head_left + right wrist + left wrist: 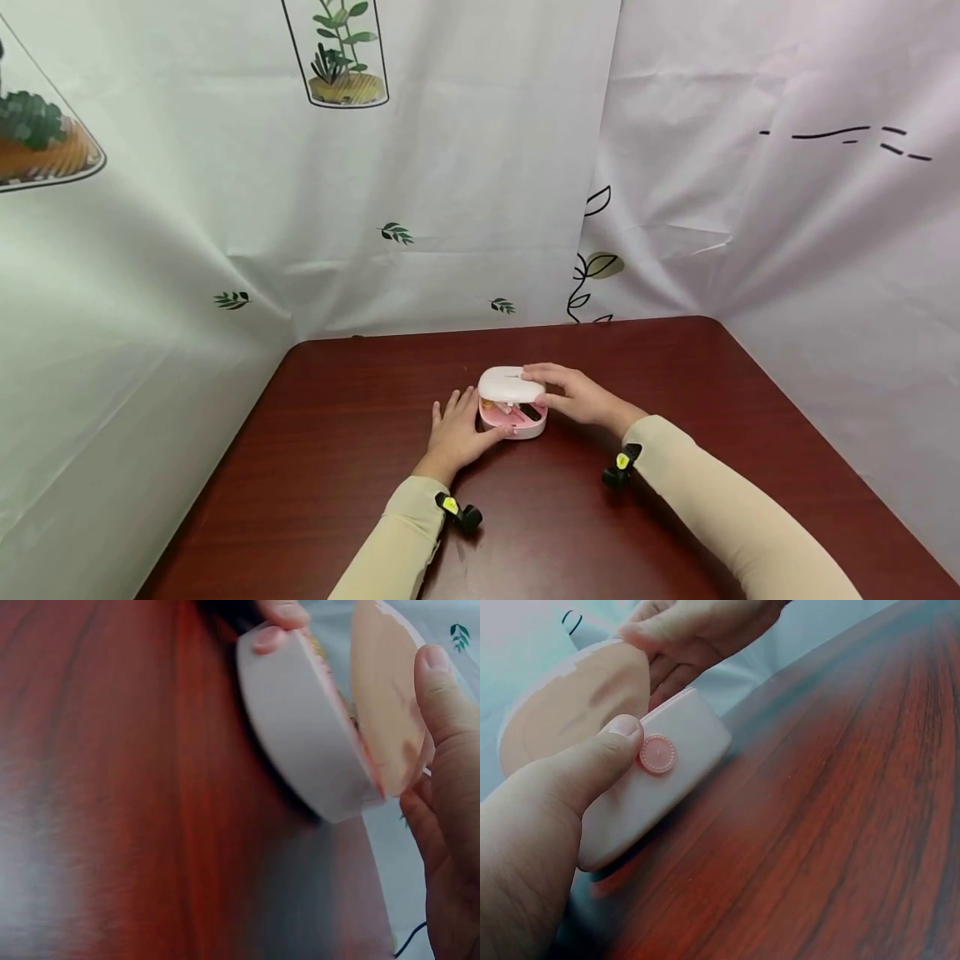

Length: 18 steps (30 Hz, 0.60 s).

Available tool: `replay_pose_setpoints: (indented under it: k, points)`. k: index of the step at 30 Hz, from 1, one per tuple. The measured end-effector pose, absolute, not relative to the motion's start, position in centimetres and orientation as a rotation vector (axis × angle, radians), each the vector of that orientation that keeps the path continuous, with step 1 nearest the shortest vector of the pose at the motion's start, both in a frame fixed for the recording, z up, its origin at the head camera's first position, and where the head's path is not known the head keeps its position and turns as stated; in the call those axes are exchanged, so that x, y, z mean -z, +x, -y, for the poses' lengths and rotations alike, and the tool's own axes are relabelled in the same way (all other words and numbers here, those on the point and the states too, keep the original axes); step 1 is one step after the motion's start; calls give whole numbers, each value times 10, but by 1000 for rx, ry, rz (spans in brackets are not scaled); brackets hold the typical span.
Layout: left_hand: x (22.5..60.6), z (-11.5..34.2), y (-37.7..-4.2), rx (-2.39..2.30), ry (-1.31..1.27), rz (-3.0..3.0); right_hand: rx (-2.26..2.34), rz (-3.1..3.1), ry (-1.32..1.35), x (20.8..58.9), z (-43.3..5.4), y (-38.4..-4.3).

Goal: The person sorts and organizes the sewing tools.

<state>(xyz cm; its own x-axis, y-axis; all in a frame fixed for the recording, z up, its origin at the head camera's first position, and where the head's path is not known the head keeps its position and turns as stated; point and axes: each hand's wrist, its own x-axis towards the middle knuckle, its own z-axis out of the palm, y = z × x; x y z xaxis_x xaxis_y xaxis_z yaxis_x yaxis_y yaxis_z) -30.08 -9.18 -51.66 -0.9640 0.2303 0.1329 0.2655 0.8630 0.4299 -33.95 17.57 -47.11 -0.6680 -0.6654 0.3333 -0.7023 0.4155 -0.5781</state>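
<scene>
A small white oval case (531, 431) with a pink inside sits on the table, its white lid (501, 385) raised partway. My left hand (457, 435) braces the case at its left side, fingers spread and thumb at the front rim. Beside that thumb shows a round pink button (658, 754). My right hand (583, 397) grips the lid by its right side, thumb at the edge and fingers over the top. Within the case lie a dark oblong item (529, 412) and some small pale and yellowish pieces, partly hidden under the lid.
The dark red-brown wooden table (360, 417) has rounded far corners. Pale cloth (465, 183) printed with leaves and plants hangs behind it and along both sides. A black wrist camera (468, 518) is strapped on the left sleeve, another (617, 477) on the right.
</scene>
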Motion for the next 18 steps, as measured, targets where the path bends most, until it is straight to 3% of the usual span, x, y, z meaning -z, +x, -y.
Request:
replay_pose_setpoints:
  k: [18]
  points:
    - [518,91,-302,719,-383,2966,-1020,2589,1275,488,-176,-332]
